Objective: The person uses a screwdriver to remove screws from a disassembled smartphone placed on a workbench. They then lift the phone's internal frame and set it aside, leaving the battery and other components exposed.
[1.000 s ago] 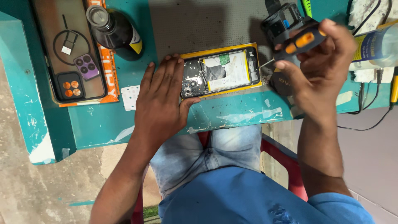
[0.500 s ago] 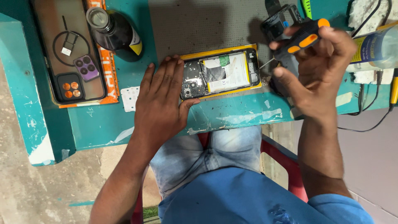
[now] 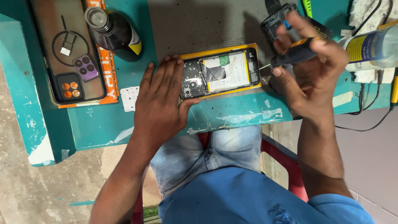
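Note:
An opened phone (image 3: 226, 72) with its back removed lies face down on a yellow sheet near the front edge of the teal workbench (image 3: 232, 114). My left hand (image 3: 159, 101) lies flat on the bench and presses on the phone's left end, by the camera module. My right hand (image 3: 309, 68) grips a black and orange screwdriver (image 3: 296, 52), whose thin tip points at the phone's right end.
A dark glass bottle (image 3: 112, 31) stands at the back left beside a clear phone case (image 3: 68, 52) on an orange card. A phone part (image 3: 275, 23) lies behind the screwdriver, a spray bottle (image 3: 373, 45) and black cables (image 3: 365, 120) sit right.
My right hand has turned the screwdriver, swinging its handle and rolling it in my fingers while the tip stays at the phone's right end. My left hand has stayed put.

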